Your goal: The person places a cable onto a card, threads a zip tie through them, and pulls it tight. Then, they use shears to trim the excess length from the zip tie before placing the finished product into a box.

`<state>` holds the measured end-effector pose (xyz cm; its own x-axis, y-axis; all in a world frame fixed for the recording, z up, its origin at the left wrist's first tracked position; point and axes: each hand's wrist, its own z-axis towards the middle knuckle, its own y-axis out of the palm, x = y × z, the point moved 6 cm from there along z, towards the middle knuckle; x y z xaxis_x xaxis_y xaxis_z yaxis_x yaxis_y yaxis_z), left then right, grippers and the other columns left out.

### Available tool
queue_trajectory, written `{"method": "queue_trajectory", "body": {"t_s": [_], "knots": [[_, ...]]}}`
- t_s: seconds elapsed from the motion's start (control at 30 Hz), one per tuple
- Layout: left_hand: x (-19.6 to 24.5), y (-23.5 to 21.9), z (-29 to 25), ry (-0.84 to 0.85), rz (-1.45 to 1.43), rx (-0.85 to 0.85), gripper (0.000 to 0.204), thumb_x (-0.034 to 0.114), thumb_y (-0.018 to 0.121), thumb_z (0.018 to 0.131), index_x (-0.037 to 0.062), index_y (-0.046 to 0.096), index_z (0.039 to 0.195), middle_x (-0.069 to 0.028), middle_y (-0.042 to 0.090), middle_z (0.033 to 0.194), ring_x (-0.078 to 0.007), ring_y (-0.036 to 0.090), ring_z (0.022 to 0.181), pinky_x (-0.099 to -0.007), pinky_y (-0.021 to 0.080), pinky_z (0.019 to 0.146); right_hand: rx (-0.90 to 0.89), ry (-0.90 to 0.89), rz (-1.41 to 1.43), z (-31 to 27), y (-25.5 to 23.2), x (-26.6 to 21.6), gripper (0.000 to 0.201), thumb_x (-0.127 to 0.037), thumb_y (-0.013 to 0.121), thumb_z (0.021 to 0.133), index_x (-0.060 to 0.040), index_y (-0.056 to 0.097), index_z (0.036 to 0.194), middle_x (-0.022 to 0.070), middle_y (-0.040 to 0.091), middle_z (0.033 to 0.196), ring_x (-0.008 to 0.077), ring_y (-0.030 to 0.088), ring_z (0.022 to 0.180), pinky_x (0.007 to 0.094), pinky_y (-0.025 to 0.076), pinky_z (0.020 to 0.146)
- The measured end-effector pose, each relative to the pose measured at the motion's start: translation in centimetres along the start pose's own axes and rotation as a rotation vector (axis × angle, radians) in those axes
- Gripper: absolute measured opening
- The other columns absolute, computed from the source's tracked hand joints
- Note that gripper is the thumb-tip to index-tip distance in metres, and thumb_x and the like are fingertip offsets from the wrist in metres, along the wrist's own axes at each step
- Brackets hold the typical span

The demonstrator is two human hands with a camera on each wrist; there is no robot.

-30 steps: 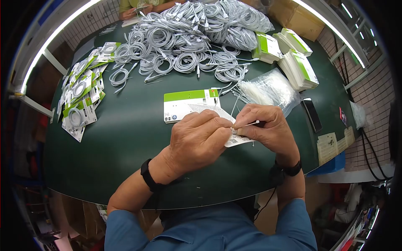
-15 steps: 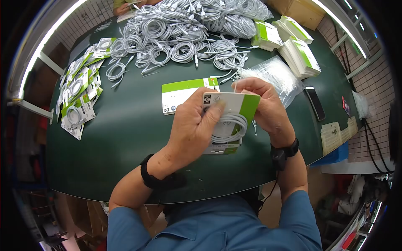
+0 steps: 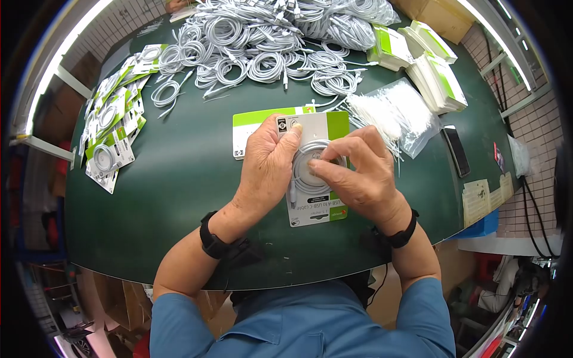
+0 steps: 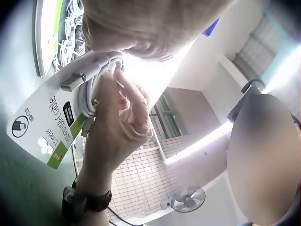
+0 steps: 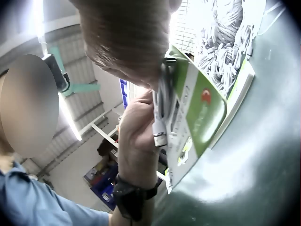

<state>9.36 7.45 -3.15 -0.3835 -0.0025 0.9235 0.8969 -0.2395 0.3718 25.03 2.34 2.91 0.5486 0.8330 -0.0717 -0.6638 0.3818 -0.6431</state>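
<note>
My left hand (image 3: 268, 158) grips a white and green packaging card (image 3: 319, 209), its thumb across the front near the upper corner. On the card lies a coiled white USB cable (image 3: 298, 179), the metal USB-A plug (image 4: 73, 83) showing in the left wrist view. The finger and thumb of my right hand (image 3: 364, 176) pinch at the middle of the coil, where a thin white cable tie is mostly hidden by the fingertips. Behind the held card, a stack of blank cards (image 3: 242, 134) lies on the green table (image 3: 179, 197).
A big heap of coiled cables (image 3: 239, 42) covers the back. Carded cables (image 3: 113, 131) are piled at left. Right of the hands lie a bag of cable ties (image 3: 412, 113), card stacks (image 3: 441, 83) and a phone (image 3: 456, 152). Another person's hand (image 3: 176, 5) shows at the far edge.
The card was tilted with both hands at its edge, then swung upright, its coil facing me. My right hand moved from behind the card's edge to the front of the coil.
</note>
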Motion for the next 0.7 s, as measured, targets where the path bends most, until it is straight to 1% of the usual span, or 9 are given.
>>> {"method": "queue_trajectory", "body": {"t_s": [0.07, 0.13, 0.23, 0.33, 0.43, 0.53, 0.63, 0.7], "knots": [[0.0, 0.2, 0.0, 0.000, -0.011, -0.007, 0.021, 0.015, 0.052, 0.114, -0.0032, 0.060, 0.121, -0.0061, 0.073, 0.101, -0.0055, 0.065, 0.086, -0.0250, 0.055, 0.074, 0.022, -0.007, -0.048, -0.4, 0.4, 0.2, 0.039, -0.007, 0.083, 0.063, -0.0141, 0.077, 0.101, -0.0007, 0.067, 0.100, 0.0225, 0.059, 0.086, 0.0354, 0.051, 0.069], [-0.2, 0.2, -0.1, 0.010, -0.001, -0.010, 0.021, 0.016, 0.053, 0.114, -0.0034, 0.060, 0.121, -0.0066, 0.073, 0.102, -0.0055, 0.065, 0.087, -0.0249, 0.056, 0.075, 0.055, 0.016, -0.042, -0.4, 0.6, 0.3, 0.035, -0.006, 0.083, 0.066, -0.0133, 0.075, 0.099, -0.0002, 0.066, 0.100, 0.0225, 0.059, 0.085, 0.0354, 0.052, 0.069], [-0.6, 0.1, -0.2, -0.029, 0.070, -0.102, 0.029, 0.017, 0.050, 0.115, -0.0022, 0.056, 0.136, -0.0129, 0.072, 0.122, -0.0141, 0.071, 0.103, -0.0320, 0.061, 0.091, 0.089, 0.062, -0.019, -0.4, 0.7, 0.5, 0.031, -0.002, 0.083, 0.068, -0.0115, 0.072, 0.096, 0.0010, 0.065, 0.100, 0.0229, 0.059, 0.086, 0.0354, 0.052, 0.069], [0.1, 0.9, -0.4, 0.043, 0.079, -0.060, 0.024, 0.018, 0.056, 0.113, -0.0022, 0.060, 0.125, -0.0069, 0.073, 0.106, -0.0068, 0.066, 0.091, -0.0259, 0.057, 0.078, 0.132, 0.105, 0.025, -0.4, 0.7, 0.9, 0.030, 0.002, 0.083, 0.071, -0.0091, 0.070, 0.095, 0.0026, 0.065, 0.100, 0.0240, 0.059, 0.087, 0.0357, 0.053, 0.069], [0.7, 1.5, -0.8, 0.045, 0.082, -0.040, 0.027, 0.017, 0.063, 0.110, -0.0023, 0.061, 0.128, -0.0065, 0.073, 0.105, -0.0084, 0.067, 0.092, -0.0270, 0.058, 0.081, 0.177, 0.125, 0.055, -0.6, 0.6, 1.3, 0.032, 0.005, 0.083, 0.071, -0.0071, 0.069, 0.097, 0.0041, 0.065, 0.101, 0.0250, 0.059, 0.088, 0.0362, 0.054, 0.069], [1.6, 2.0, -1.1, 0.062, 0.273, -0.119, 0.031, 0.014, 0.069, 0.106, -0.0032, 0.061, 0.130, -0.0077, 0.074, 0.109, -0.0101, 0.069, 0.097, -0.0286, 0.059, 0.085, 0.196, 0.133, 0.065, -0.7, 0.3, 1.5, 0.031, 0.005, 0.083, 0.072, -0.0061, 0.069, 0.097, 0.0049, 0.065, 0.101, 0.0255, 0.059, 0.089, 0.0363, 0.054, 0.069], [1.5, 1.4, -0.7, -0.015, 0.299, -0.154, 0.030, 0.010, 0.069, 0.105, -0.0037, 0.062, 0.130, -0.0093, 0.074, 0.114, -0.0114, 0.070, 0.103, -0.0301, 0.060, 0.088, 0.190, 0.139, 0.083, -1.0, 0.3, 1.6, 0.030, 0.005, 0.082, 0.074, -0.0056, 0.069, 0.098, 0.0057, 0.066, 0.101, 0.0259, 0.060, 0.090, 0.0365, 0.054, 0.069], [1.5, 1.3, -0.6, -0.034, 0.262, -0.143, 0.030, 0.009, 0.068, 0.105, -0.0038, 0.062, 0.131, -0.0103, 0.075, 0.117, -0.0122, 0.070, 0.105, -0.0308, 0.060, 0.089, 0.195, 0.137, 0.093, -1.1, 0.4, 1.5, 0.029, 0.005, 0.082, 0.074, -0.0055, 0.069, 0.098, 0.0063, 0.067, 0.103, 0.0264, 0.061, 0.091, 0.0371, 0.054, 0.070]]}}
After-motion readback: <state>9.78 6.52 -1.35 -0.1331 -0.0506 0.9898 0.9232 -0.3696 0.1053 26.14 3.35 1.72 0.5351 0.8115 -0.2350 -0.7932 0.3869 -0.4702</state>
